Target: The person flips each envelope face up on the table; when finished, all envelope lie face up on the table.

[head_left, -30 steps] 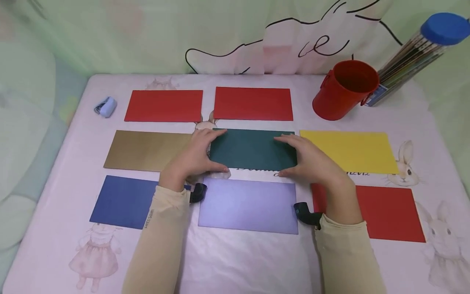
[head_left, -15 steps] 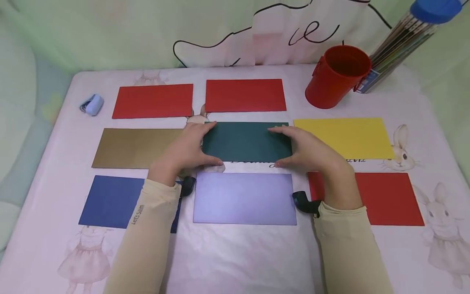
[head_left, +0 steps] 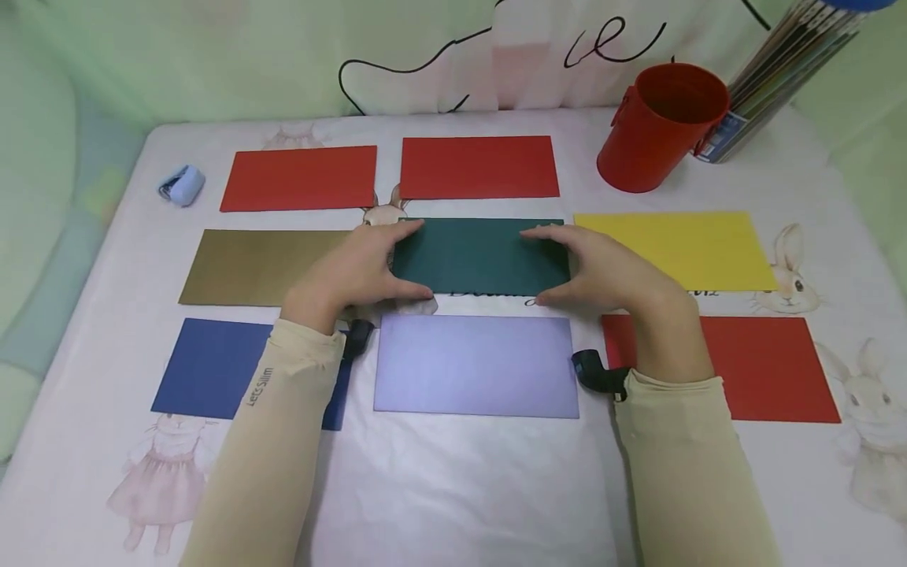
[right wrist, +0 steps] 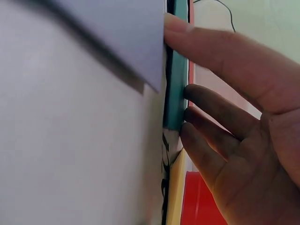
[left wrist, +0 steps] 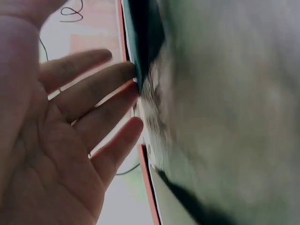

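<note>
A dark green rectangular card (head_left: pixel 478 256) lies flat in the middle of the table. At its left end my left hand (head_left: pixel 343 272) is spread, thumb by the near edge and fingers by the far edge. My right hand (head_left: pixel 612 272) frames the right end likewise. In the left wrist view, the straight fingertips of the left hand (left wrist: pixel 65 126) are at the edge of the green card. The right wrist view has the right hand's fingertips against the green card (right wrist: pixel 177 93). A pale purple card (head_left: pixel 475 366) lies just nearer than the green one.
Around it lie a gold card (head_left: pixel 248 268), a yellow card (head_left: pixel 687 244), a blue card (head_left: pixel 212 366) and red cards (head_left: pixel 301 179). A red bucket (head_left: pixel 655 134) and a clear tube of sticks (head_left: pixel 786 71) stand back right. A small light-blue object (head_left: pixel 183 186) lies back left.
The head view has shifted, so the whole table sits higher in the frame. Both hands keep their places at the ends of the green card, which has not visibly moved among the other cards.
</note>
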{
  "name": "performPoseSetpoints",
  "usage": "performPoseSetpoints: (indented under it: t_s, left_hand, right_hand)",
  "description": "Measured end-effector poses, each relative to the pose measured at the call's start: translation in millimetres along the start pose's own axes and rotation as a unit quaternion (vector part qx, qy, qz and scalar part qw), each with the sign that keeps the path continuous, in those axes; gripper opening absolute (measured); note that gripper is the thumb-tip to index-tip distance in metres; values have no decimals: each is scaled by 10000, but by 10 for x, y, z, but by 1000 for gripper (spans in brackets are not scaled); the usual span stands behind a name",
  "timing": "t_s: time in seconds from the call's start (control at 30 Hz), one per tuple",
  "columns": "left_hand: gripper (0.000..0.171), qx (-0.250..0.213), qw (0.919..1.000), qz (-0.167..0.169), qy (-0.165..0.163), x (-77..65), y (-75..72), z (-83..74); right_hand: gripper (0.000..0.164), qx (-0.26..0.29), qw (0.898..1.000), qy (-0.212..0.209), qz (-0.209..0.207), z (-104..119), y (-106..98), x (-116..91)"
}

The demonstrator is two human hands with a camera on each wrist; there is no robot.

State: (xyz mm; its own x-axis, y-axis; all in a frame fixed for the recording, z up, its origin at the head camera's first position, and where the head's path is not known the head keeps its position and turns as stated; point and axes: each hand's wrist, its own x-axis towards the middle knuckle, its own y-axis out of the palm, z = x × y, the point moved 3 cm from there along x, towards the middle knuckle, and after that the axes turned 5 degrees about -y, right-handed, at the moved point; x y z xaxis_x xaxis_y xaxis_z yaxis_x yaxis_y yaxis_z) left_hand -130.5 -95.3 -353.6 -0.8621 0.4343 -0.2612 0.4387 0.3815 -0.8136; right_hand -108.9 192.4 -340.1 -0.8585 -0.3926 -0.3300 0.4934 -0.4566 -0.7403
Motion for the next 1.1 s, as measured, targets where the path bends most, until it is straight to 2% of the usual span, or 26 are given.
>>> performPoseSetpoints:
  t_s: [0.3,0.47,0.7,0.87,1.1]
  left_hand:
    - [92,17,9995,193,264,5,-160,0]
    - [87,-53,9994,235,261,-10,-152,29]
    - [86,-313,9988,192,310,-30,-86,46]
    - [84,-410,9981,126,433,-43,-58,25]
    - [80,-574,9968,43,563,-79,-83,25]
  right_hand:
    - [92,74,9997,-200,-108,57,-98,29]
    - [97,206,9990,-360,-157,76,-99,51]
    - [101,383,9986,-319,-159,39,-76,22]
    - [93,533,9977,-351,-230,7,-66,-28]
    - [78,674,9948,-689,-328,66,-96,-64]
